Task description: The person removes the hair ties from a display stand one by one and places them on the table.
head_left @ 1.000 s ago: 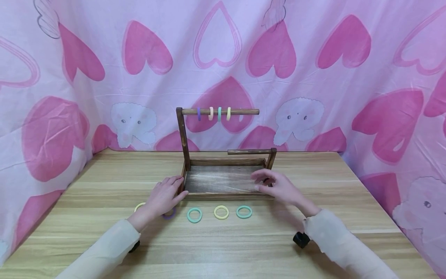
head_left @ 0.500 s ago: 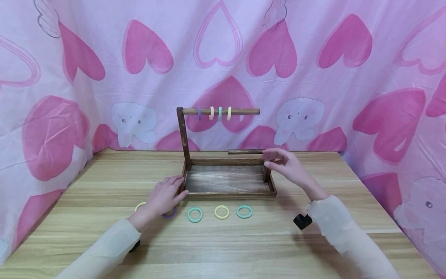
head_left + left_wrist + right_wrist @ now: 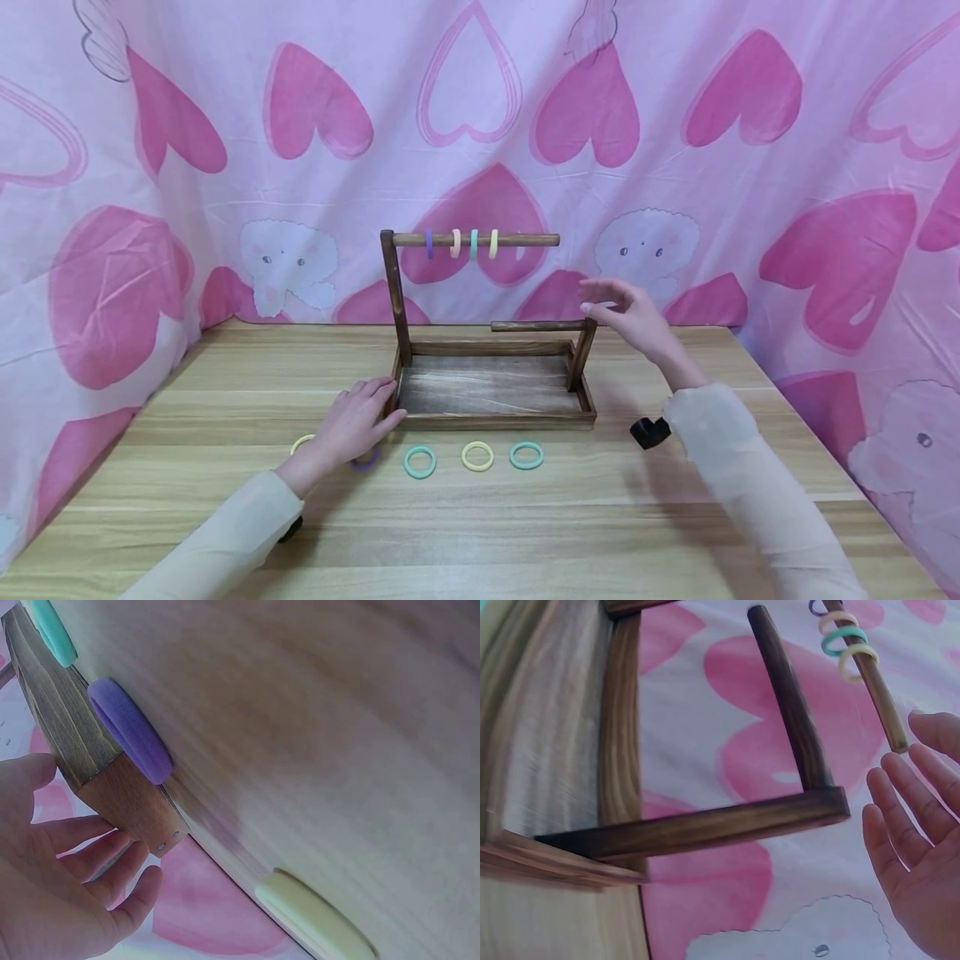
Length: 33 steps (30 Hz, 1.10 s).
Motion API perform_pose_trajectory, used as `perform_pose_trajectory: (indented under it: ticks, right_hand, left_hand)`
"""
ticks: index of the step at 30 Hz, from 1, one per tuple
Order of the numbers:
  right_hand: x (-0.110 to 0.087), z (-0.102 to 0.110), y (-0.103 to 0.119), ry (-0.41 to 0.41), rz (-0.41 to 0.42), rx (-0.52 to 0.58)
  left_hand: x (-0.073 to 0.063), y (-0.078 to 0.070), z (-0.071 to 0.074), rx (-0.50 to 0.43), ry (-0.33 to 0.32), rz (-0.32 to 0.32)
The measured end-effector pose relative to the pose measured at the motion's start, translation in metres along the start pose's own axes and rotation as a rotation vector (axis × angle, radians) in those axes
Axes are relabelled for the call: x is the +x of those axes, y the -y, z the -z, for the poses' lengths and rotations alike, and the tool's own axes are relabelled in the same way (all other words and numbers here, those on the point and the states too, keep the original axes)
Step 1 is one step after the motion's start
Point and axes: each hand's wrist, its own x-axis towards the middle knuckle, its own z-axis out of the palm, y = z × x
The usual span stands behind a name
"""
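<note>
A brown wooden rack has a shallow tray (image 3: 495, 422), a tall left post with a long upper bar (image 3: 525, 241), and a shorter right post with a lower bar (image 3: 534, 326). Purple (image 3: 430, 244), pink (image 3: 455, 244), teal (image 3: 474, 246) and yellow (image 3: 493, 244) rings hang on the upper bar. My left hand (image 3: 356, 422) rests at the tray's left end, thumb near the front corner, fingers loosely extended. My right hand (image 3: 626, 312) is raised at the top of the short post. Its fingers are spread and hold nothing in the right wrist view.
In front of the tray lie a teal ring (image 3: 407, 462), a yellow ring (image 3: 463, 457) and another teal ring (image 3: 512, 456). A purple ring (image 3: 131, 731) and a pale yellow ring (image 3: 315, 915) lie by my left wrist. A heart-patterned cloth (image 3: 315, 100) hangs behind the wooden table (image 3: 480, 542).
My right hand has risen from inside the tray's right end, up along the short post to its top. The left hand and the rings have stayed in place.
</note>
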Motion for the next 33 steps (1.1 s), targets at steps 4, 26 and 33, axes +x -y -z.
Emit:
perform_pose_trajectory:
  ticks: [4, 26, 33]
  right_hand:
    - [0.011, 0.007, 0.000, -0.002, -0.033, -0.021]
    - [0.056, 0.017, 0.020, -0.074, 0.006, -0.092]
    - [0.070, 0.011, 0.031, -0.067, 0.000, -0.089]
  left_hand:
    - [0.000, 0.000, 0.000, -0.003, 0.004, 0.003]
    - [0.000, 0.002, 0.000, -0.005, 0.017, 0.003]
    - [0.001, 0.001, 0.000, -0.007, 0.014, 0.003]
